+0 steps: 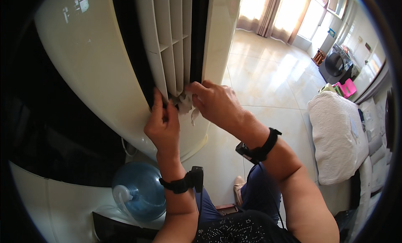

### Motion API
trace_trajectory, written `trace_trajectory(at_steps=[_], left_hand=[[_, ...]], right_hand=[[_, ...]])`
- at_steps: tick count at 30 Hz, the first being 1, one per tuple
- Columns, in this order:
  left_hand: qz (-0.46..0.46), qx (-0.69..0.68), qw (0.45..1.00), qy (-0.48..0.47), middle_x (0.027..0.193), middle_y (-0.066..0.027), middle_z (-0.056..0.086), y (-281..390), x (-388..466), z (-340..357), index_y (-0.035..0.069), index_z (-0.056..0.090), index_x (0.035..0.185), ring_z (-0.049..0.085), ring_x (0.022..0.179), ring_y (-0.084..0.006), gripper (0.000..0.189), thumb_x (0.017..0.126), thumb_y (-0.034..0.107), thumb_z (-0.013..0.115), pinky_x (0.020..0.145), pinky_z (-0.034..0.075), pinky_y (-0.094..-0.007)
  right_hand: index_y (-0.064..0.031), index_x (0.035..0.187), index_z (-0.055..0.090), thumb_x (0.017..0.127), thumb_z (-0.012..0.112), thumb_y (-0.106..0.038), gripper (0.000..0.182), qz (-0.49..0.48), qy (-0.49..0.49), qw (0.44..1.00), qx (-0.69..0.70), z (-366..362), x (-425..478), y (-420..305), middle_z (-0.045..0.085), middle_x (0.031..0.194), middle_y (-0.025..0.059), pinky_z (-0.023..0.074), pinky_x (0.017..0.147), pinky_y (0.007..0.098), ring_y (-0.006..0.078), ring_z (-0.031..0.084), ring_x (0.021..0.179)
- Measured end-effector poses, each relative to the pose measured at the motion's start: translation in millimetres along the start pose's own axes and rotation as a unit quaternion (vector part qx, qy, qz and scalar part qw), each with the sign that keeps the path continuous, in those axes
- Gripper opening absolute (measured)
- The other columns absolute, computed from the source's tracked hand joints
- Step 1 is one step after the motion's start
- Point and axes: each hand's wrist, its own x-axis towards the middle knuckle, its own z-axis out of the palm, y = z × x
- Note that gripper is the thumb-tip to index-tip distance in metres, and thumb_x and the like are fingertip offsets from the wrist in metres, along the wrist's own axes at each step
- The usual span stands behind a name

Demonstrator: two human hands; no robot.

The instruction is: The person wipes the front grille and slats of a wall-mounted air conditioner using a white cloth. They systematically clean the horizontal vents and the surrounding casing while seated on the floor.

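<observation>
A cream floor-standing air conditioner (84,54) rises before me, with white vertical louvers (163,36) set in its dark vent opening. At the lower end of the leftmost louver blade (158,72), my left hand (163,120) pinches the blade between thumb and fingers. My right hand (216,101) grips a crumpled white cloth or tissue (186,104) against the bottom of the vent. Part of the cloth hangs loose below the fingers. The fingertips of my right hand are partly hidden at the vent's right edge.
A blue water jug (141,192) stands below my left forearm. On the right, a white quilted cover (336,139) drapes over furniture, with a pink plastic stool (347,87) behind. A washing machine (334,65) stands farther back on the tiled floor (260,76).
</observation>
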Motion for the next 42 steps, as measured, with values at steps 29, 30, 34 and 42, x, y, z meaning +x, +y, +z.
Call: trace_trajectory(at_steps=[29,30,34,42], left_hand=[[0.014,0.016,1.0,0.003,0.055,0.0025,0.048,1.8,-1.6,-2.5,0.006,0.063,0.137,0.041,0.045,-0.0045,0.043,0.094,0.003,0.068,0.041,0.035,-0.0261],[0.02,0.015,1.0,0.006,0.054,0.0025,0.047,1.0,-1.7,-4.5,0.006,0.063,0.137,0.041,0.045,-0.0048,0.044,0.094,0.003,0.068,0.041,0.035,-0.0263],[0.031,0.006,0.999,0.014,0.054,0.0033,0.045,0.4,-0.1,0.6,0.004,0.063,0.137,0.039,0.044,-0.0053,0.044,0.093,0.003,0.069,0.043,0.034,-0.0248],[0.072,0.026,0.997,0.02,0.053,0.0036,0.046,4.2,2.4,0.5,0.004,0.064,0.136,0.04,0.043,-0.0055,0.043,0.093,0.004,0.07,0.043,0.035,-0.0248]], right_hand=[[-0.0081,0.119,0.068,0.096,0.06,-0.007,0.025,0.059,-0.071,0.978,0.187,11.7,-4.3,7.8,0.072,0.095,0.0098,0.0545,0.057,0.0351,0.0229,0.068,0.067],[-0.0088,0.117,0.068,0.096,0.06,-0.007,0.023,0.069,-0.09,0.986,0.121,4.5,1.1,-0.2,0.072,0.096,0.0117,0.0558,0.058,0.0372,0.0266,0.07,0.069],[-0.0092,0.123,0.06,0.091,0.061,-0.013,0.032,0.02,-0.097,0.992,-0.081,-26.5,12.6,-13.3,0.066,0.096,0.0165,0.0582,0.064,0.044,0.0366,0.071,0.077],[-0.0103,0.122,0.054,0.09,0.063,-0.012,0.033,0.011,-0.055,0.99,-0.132,-14.9,6.8,-10.1,0.061,0.098,0.0152,0.0566,0.055,0.0405,0.0312,0.069,0.066]])
